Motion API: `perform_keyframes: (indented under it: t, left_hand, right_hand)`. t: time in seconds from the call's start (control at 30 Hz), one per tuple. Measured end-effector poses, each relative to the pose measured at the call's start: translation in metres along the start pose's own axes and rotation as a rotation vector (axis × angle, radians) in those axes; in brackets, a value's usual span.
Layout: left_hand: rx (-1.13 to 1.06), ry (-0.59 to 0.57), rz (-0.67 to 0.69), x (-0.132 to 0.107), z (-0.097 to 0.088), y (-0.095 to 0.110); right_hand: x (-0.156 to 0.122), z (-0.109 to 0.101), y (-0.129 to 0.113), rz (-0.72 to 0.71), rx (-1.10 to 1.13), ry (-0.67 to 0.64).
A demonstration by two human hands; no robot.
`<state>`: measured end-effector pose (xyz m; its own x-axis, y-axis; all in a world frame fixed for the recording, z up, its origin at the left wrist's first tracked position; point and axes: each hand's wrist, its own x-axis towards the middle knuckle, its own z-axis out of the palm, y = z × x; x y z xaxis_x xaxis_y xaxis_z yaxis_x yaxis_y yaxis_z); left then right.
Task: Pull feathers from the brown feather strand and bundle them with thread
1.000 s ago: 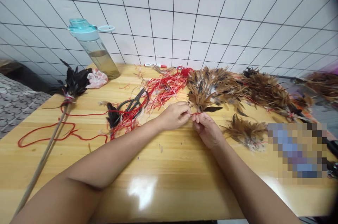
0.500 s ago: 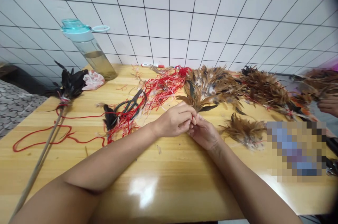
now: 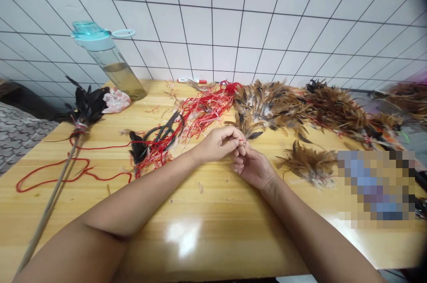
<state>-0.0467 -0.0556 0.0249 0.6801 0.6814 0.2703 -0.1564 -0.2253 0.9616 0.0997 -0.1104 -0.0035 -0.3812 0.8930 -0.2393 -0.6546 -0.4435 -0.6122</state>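
No readable text, red-capped marker [image 3: 191, 81] label too small

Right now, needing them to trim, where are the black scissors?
Head view: the black scissors lie left of the left hand, among red threads on the wooden table.

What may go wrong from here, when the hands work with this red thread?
The thin red thread held by the left hand, beside the right hand, might slip away. The loose red thread tangle might catch on the black-handled scissors lying in it. The brown feather bunch lies close, so it may get pulled along.
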Motion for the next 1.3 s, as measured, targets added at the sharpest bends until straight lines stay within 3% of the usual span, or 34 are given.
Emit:
perform_keyframes:
  t: [0.23, 0.43, 0.57, 0.87, 1.0, 1.3]
  left_hand:
    - [0.065, -0.067, 0.002, 0.000, -0.005, 0.007]
    - [0.421, -0.078, 0.325, 0.006, -0.013, 0.006]
    - [0.545, -0.096, 0.420, 0.008, -0.016, 0.006]
    - [0.548, -0.116, 0.444, 0.009, -0.016, 0.006]
    - [0.526, -0.126, 0.391, 0.008, -0.017, 0.007]
    - [0.401, -0.029, 0.289, 0.006, -0.010, 0.008]
  right_hand:
    - [-0.003, 0.000, -0.004, 0.058, -0.031, -0.104]
    - [-0.007, 0.001, -0.006, 0.064, -0.078, -0.130]
    - [-0.007, 0.000, -0.007, 0.065, -0.084, -0.139]
    - [-0.004, -0.002, -0.009, 0.074, -0.126, -0.147]
    - [-0.002, -0.006, -0.007, 0.048, -0.157, -0.155]
    - [0.000, -0.007, -0.003, -0.076, -0.233, -0.128]
